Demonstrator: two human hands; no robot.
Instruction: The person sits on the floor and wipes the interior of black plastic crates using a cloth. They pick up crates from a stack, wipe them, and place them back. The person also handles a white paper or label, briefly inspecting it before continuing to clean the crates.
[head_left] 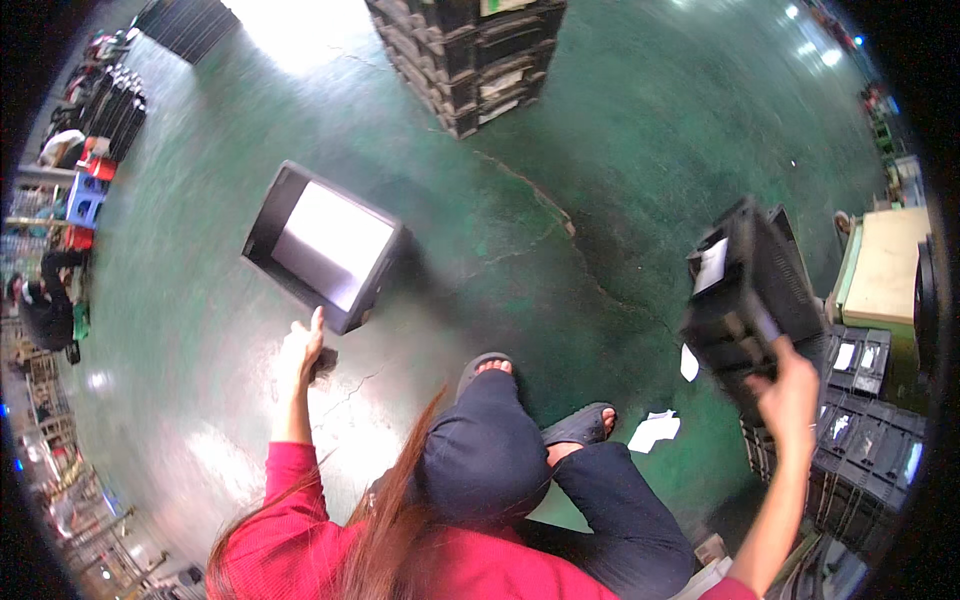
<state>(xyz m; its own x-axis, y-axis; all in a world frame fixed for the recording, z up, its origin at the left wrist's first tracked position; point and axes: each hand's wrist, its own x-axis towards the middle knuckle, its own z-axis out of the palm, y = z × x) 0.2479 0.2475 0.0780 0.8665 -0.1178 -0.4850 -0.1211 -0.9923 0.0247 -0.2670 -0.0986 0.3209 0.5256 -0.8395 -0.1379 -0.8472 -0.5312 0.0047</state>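
Two hands up, two crates in play. Left hand (302, 348) open, fingers (317, 322) spread, just below tilted black crate (325, 245) with white inside, near its lower corner; touching or not, cannot tell. Right hand (788, 392) clamped on second black crate (752, 290), lifted over stacked crates (862, 420) at right. Green floor (560, 200) underneath; one more crate stack (470, 55) at top.

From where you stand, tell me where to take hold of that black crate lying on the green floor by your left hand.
Probably by the near rim of the black crate, the corner closest to the left hand. The crate appears tipped, its open side facing up and toward you, so that edge is exposed. Come from below-left, hooking the fingers over the rim into the pale interior.
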